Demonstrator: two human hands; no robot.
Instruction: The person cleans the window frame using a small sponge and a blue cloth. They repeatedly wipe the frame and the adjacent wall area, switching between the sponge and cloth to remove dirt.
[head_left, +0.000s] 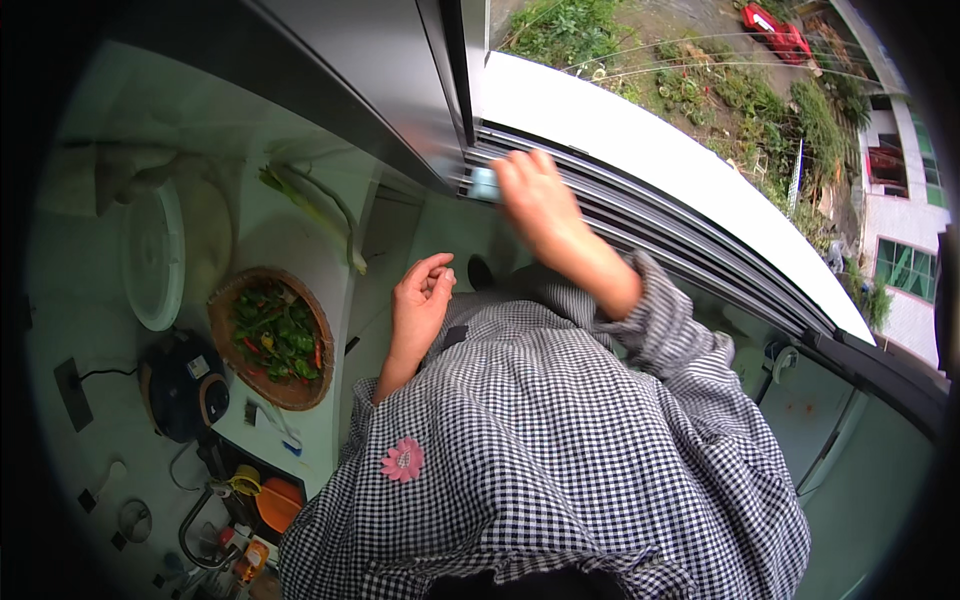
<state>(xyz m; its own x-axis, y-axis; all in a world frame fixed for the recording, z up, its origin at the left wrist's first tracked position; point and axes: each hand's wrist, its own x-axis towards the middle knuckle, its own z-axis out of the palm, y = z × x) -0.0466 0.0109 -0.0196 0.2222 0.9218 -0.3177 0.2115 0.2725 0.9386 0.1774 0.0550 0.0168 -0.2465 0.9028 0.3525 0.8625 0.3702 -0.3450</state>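
Note:
My right hand (541, 201) grips a small light-blue block (484, 184), perhaps a sponge; motion blurs both. The block sits on the grooved metal track (600, 208) of a sliding window, close to the inner end where the dark frame (450, 82) rises. Bare and loosely curled, my left hand (421, 296) hovers in front of my body with nothing in it. My checked long-sleeved garment (555, 420) fills the lower middle.
On the counter at left are a woven basket (324, 375) of green leaves and red peppers, stalks (315, 206), a dark rice cooker (176, 390) and a white round lid (154, 262). A faucet (191, 525) stands lower left. Outside, a white ledge (675, 172) borders the track.

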